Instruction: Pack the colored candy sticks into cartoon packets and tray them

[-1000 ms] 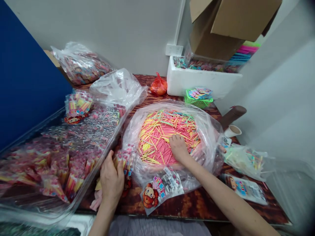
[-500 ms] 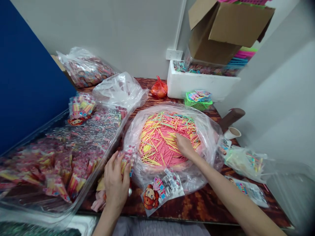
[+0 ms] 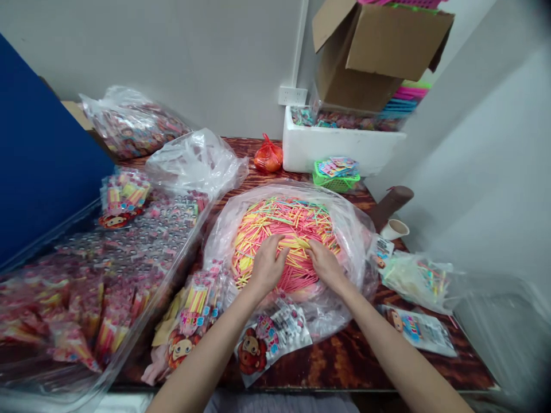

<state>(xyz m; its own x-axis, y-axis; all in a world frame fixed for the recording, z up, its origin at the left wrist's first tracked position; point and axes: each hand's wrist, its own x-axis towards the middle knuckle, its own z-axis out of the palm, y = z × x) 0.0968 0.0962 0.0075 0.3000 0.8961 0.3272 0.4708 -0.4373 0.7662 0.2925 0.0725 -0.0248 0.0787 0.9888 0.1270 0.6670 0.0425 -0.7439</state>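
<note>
A large clear plastic bag (image 3: 357, 229) lies spread open on the table, heaped with thin pink, yellow and green sticks (image 3: 297, 281). Both hands are over this heap. My right hand (image 3: 326, 263) has its fingertips closed around a few yellow sticks near the middle. Facing it from the left, my left hand (image 3: 267, 265) touches the heap, thumb and fingers apart. In front of the bag lies a silver printed pouch (image 3: 275, 341) with a cartoon character. Several filled stick packets (image 3: 196, 304) rest left of my left forearm.
A clear tray (image 3: 167, 298) full of filled packets takes up the left side. Behind stand a tied red bag (image 3: 268, 158), a green basket (image 3: 338, 180) and a white foam box (image 3: 344, 146). A paper cup (image 3: 395, 229) and another stick bag (image 3: 415, 281) are at right.
My left hand has left the packets at the left and moved right, over the heap. My right hand remains at the sticks. The view has shifted slightly.
</note>
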